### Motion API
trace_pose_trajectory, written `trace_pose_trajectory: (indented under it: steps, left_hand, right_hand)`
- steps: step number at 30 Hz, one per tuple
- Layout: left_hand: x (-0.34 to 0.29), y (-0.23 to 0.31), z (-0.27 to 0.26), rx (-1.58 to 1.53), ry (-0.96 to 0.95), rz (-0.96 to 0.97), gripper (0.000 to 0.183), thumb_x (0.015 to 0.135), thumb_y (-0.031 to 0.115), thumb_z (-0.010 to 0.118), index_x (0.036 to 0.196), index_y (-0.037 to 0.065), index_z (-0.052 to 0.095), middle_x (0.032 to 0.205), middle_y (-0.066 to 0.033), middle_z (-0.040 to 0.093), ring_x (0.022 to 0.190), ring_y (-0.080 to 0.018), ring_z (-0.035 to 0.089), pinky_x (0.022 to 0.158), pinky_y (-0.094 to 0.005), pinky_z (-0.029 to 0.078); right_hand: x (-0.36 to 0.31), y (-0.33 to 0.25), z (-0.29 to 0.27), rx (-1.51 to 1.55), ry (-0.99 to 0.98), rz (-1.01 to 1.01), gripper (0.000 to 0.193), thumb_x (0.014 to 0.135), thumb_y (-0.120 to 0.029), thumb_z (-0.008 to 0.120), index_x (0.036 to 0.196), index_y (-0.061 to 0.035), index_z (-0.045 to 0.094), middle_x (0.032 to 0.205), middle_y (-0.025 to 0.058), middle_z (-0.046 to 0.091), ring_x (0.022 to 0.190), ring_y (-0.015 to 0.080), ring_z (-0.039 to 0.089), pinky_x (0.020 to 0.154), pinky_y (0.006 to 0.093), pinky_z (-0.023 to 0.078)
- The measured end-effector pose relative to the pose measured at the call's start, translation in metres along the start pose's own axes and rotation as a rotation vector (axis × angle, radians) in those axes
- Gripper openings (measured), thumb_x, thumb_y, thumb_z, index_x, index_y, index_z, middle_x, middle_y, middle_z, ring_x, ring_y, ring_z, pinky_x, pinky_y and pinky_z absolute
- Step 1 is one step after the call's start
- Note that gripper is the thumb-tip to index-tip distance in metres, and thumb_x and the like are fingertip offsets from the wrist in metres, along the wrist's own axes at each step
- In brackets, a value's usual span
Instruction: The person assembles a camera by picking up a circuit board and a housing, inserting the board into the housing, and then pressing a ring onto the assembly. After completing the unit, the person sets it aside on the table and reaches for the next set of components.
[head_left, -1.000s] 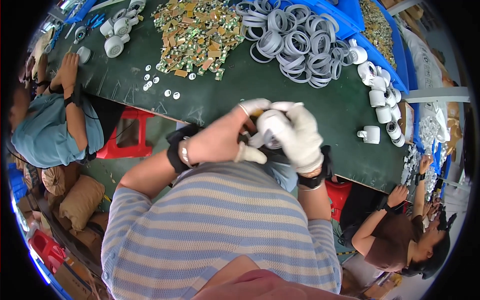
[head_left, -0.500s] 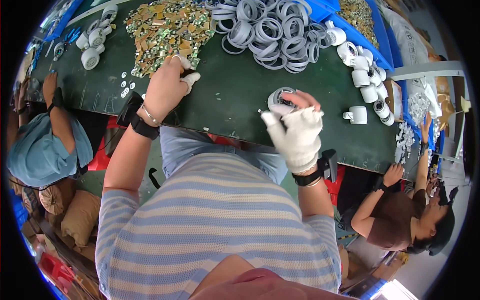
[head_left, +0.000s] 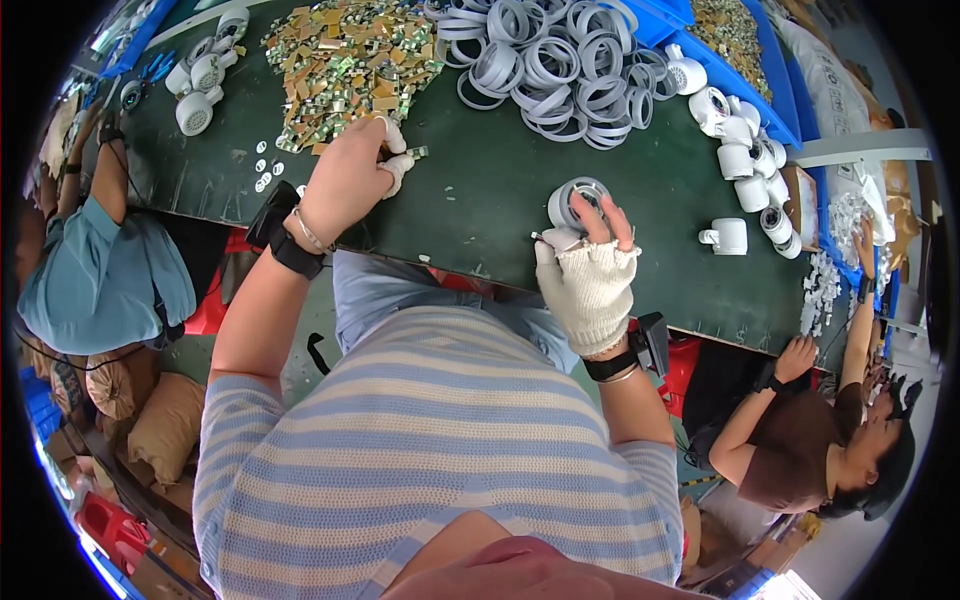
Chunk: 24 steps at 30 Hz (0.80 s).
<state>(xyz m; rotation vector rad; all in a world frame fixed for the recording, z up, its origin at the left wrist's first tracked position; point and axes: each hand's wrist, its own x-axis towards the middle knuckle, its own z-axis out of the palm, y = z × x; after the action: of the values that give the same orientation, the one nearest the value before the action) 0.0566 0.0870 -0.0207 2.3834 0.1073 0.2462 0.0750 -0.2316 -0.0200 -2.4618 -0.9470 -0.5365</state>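
Observation:
At the near edge of a pile of small green and tan circuit boards, my left hand pinches one small circuit board between thumb and forefinger, both covered at the tips with white cots. My right hand, in a white glove with some fingertips bare, has its fingers over a round white housing with a grey ring on the table. Part of that housing is hidden behind the fingers. A small pale tip shows beside the right thumb; its kind is unclear.
Grey rings lie heaped at the back centre. White housings stand along the right, one apart, and more at left. Blue bins line the back right. Co-workers sit on both sides. Small white discs lie near my left hand.
A small circuit board now sticks out from my left fingertips, just off the pile. My right fingers have straightened over the housing. The whole view has shifted slightly.

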Motion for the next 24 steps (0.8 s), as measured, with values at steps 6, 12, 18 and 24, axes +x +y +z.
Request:
trace_pose_trajectory:
  steps: [6, 12, 18, 24]
  left_hand:
    - [-0.019, 0.027, 0.009, -0.594, -0.134, -0.157, 0.019, 0.098, 0.006, 0.073, 0.106, 0.003, 0.056, 0.086, -0.0028, 0.065, 0.064, -0.0052, 0.056, 0.057, -0.0236, 0.045]
    - [-0.038, 0.052, 0.028, -0.920, -0.358, -0.164, 0.026, 0.102, 0.006, 0.067, 0.128, 0.005, 0.062, 0.109, -0.0005, 0.067, 0.085, -0.0034, 0.061, 0.070, -0.0203, 0.051]
    - [-0.053, 0.062, 0.035, -1.042, -0.406, -0.076, 0.024, 0.103, 0.007, 0.067, 0.127, 0.004, 0.062, 0.114, -0.0025, 0.068, 0.096, -0.0091, 0.067, 0.084, -0.0254, 0.056]
    - [-0.054, 0.073, 0.029, -0.932, -0.426, -0.195, 0.025, 0.101, 0.004, 0.068, 0.125, 0.002, 0.061, 0.113, -0.0047, 0.069, 0.101, -0.0115, 0.068, 0.090, -0.0275, 0.056]
  right_hand:
    - [0.014, 0.002, -0.014, -0.014, 0.053, -0.076, 0.015, 0.078, -0.011, 0.081, 0.091, -0.0140, 0.073, 0.119, 0.0089, 0.068, 0.123, 0.0345, 0.057, 0.103, 0.0553, 0.045]
    - [0.040, -0.009, -0.027, 0.735, -0.179, 0.114, 0.013, 0.085, -0.004, 0.073, 0.096, -0.0066, 0.069, 0.092, 0.0103, 0.066, 0.087, 0.0268, 0.065, 0.079, 0.0366, 0.052]
    - [0.045, -0.011, -0.025, 0.702, -0.302, 0.100, 0.012, 0.081, -0.003, 0.076, 0.092, -0.0064, 0.070, 0.085, 0.0079, 0.064, 0.084, 0.0255, 0.065, 0.073, 0.0343, 0.051]
    - [0.045, -0.011, -0.022, 0.685, -0.270, 0.058, 0.012, 0.082, -0.005, 0.078, 0.090, -0.0071, 0.070, 0.082, 0.0071, 0.064, 0.082, 0.0253, 0.065, 0.074, 0.0357, 0.051]
